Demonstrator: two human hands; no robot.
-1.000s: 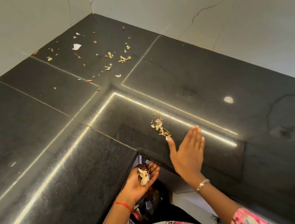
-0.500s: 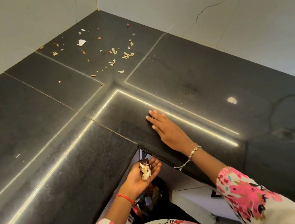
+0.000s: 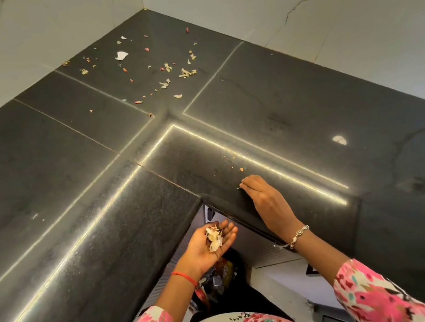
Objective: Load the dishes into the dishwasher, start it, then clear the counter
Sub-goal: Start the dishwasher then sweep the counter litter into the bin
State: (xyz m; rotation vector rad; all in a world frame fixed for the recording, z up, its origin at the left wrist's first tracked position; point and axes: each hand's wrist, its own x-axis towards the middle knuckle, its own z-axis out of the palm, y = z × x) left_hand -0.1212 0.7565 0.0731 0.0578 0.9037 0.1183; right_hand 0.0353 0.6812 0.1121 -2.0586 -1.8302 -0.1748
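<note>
A black stone corner counter [image 3: 293, 100] fills the head view. My left hand [image 3: 207, 249] is cupped palm up just below the counter's inner corner edge and holds a small heap of pale peel scraps [image 3: 213, 235]. My right hand [image 3: 267, 202] lies on the counter near that edge, fingers curled down over the surface as it drags scraps toward the edge. A few tiny crumbs [image 3: 240, 169] lie just beyond its fingertips. Many more peel scraps [image 3: 165, 69] are scattered in the far corner by the walls.
White marble walls [image 3: 320, 3] close the counter on two sides. A white scrap [image 3: 121, 55] lies among the far litter. Below the counter edge are pale cabinet fronts [image 3: 271, 253] and some dark, colourful items [image 3: 222, 274] near the floor.
My right hand came down on the small scrap pile near the edge and swept it toward me; only crumbs are left there. The left hand stays cupped under the edge.
</note>
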